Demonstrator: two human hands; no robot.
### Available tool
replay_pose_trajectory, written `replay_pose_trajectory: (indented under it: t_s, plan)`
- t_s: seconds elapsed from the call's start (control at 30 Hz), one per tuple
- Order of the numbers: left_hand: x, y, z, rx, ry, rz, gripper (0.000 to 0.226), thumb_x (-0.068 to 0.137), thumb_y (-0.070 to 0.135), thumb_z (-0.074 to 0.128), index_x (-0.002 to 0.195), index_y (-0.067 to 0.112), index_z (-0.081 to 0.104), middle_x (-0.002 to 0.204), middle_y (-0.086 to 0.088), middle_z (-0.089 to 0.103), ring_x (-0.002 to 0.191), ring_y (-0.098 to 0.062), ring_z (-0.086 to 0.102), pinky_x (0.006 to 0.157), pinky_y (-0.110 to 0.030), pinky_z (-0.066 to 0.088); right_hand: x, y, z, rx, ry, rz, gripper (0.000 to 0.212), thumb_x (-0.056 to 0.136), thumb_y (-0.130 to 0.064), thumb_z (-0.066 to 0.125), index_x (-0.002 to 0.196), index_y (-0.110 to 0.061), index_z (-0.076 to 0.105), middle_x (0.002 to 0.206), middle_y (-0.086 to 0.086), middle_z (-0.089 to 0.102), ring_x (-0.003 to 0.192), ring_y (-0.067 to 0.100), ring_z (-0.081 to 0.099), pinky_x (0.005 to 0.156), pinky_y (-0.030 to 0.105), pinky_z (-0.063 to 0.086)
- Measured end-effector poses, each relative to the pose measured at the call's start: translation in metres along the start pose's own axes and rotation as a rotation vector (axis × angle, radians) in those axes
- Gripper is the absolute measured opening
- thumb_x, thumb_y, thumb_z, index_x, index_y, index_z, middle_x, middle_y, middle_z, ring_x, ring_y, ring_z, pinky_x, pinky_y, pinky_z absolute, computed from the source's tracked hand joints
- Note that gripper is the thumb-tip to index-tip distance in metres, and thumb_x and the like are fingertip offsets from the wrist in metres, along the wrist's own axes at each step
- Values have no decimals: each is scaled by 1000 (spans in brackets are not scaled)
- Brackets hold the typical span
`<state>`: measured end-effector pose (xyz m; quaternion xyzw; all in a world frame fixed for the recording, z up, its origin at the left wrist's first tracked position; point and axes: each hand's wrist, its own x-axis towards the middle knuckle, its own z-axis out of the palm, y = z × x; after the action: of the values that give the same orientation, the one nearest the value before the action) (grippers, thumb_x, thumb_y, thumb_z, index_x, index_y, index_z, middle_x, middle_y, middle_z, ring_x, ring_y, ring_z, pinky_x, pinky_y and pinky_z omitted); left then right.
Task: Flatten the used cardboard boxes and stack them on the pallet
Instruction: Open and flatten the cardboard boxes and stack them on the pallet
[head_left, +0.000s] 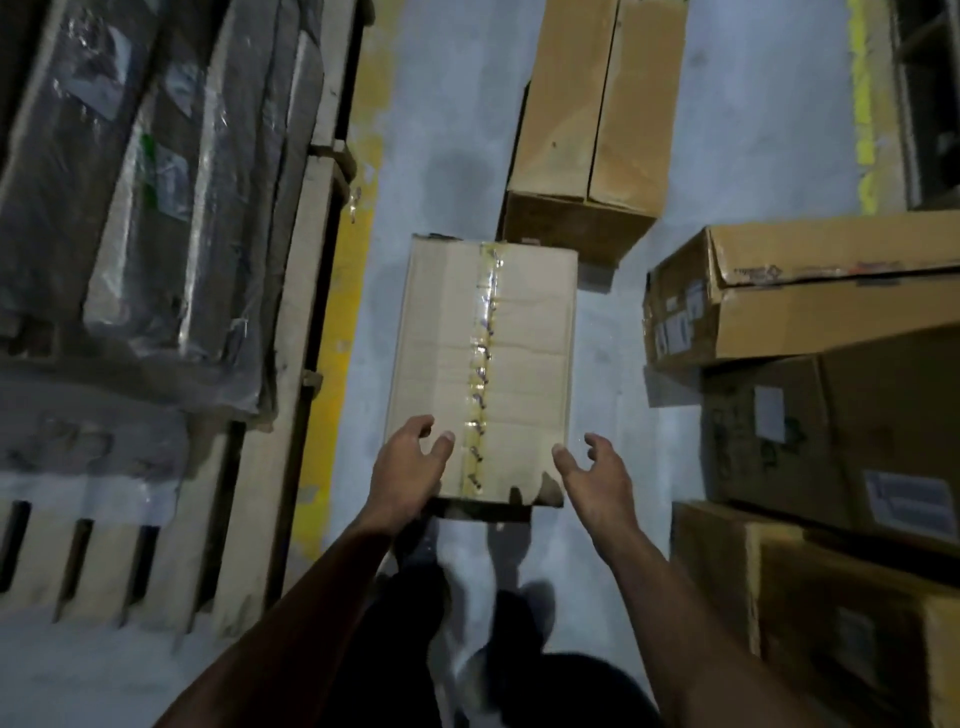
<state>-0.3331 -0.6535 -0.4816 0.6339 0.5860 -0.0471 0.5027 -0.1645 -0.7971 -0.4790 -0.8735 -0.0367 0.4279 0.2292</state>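
Observation:
A pale cardboard box (524, 358) stands on the grey floor straight ahead, its top seam closed with clear tape and its near right corner torn. My left hand (408, 462) hovers over the box's near left corner, fingers spread and loosely bent, holding nothing. My right hand (597, 475) is just off the near right corner, also spread and empty. A wooden pallet (291, 415) lies to the left, loaded with flat packs wrapped in plastic (135, 208).
A second brown box (587, 130) stands behind the pale one. Several boxes (831, 415) are stacked along the right side. Yellow floor lines (337, 332) run beside the pallet and at far right. My legs show below.

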Motion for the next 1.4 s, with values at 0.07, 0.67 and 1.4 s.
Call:
replay_pose_trajectory:
  t_s: [0.07,0.67,1.4]
  plan:
    - [-10,-22,12,14,7,-17,51,99,35,57,143,10,50,143,-9,54,130,-26,51,108,-41,43,-2,26,12,28,0,17,67,95,-49,60,151,-20,38,151,10,45,136,31,45,112,48,39]
    - [116,-186,69,-209,108,-80,84,69,53,84,132,8,49,122,-11,63,109,-30,63,95,-49,55,120,139,138,228,161,6,102,72,-67,70,150,-10,36,147,14,50,132,33,49,110,46,42]
    - [92,-304,43,-257,-76,55,117,27,79,85,122,14,63,108,-8,72,98,-29,70,90,-46,58,-6,227,234,368,429,177,81,80,-64,70,134,-7,50,133,18,59,120,39,56,101,44,48]
